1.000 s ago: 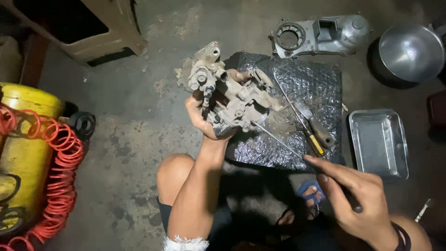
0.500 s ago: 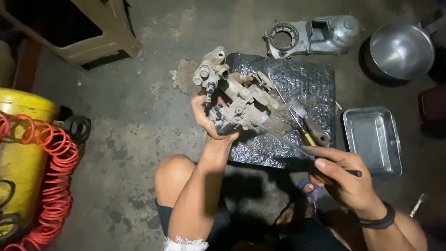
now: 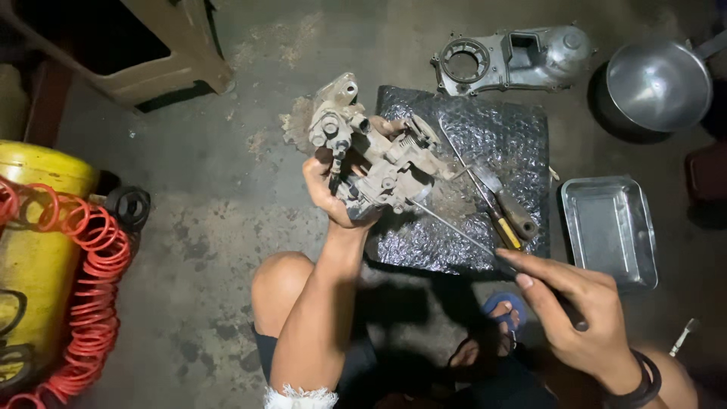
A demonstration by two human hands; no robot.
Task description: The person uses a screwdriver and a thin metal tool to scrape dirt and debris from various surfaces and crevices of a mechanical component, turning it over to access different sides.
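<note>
My left hand (image 3: 330,198) grips a dirty grey metal carburetor (image 3: 371,155) and holds it up over the left edge of a black bubble-wrap mat (image 3: 492,136). My right hand (image 3: 579,312) holds a screwdriver with a long thin shaft (image 3: 454,227); its tip touches the lower right side of the carburetor. On the mat, right of the carburetor, lie two more screwdrivers (image 3: 507,208), one with a yellow handle and one with a dark brown handle.
A grey engine cover (image 3: 515,59) lies beyond the mat. A steel pot (image 3: 657,83) stands at far right, a rectangular steel tray (image 3: 609,231) below it. A yellow tank (image 3: 38,227) with a red coiled hose (image 3: 83,280) is at left. My knee (image 3: 280,280) and sandalled foot (image 3: 496,333) are below.
My right hand has moved up toward the carburetor, bringing the screwdriver tip against it. My left hand has kept the carburetor in about the same place.
</note>
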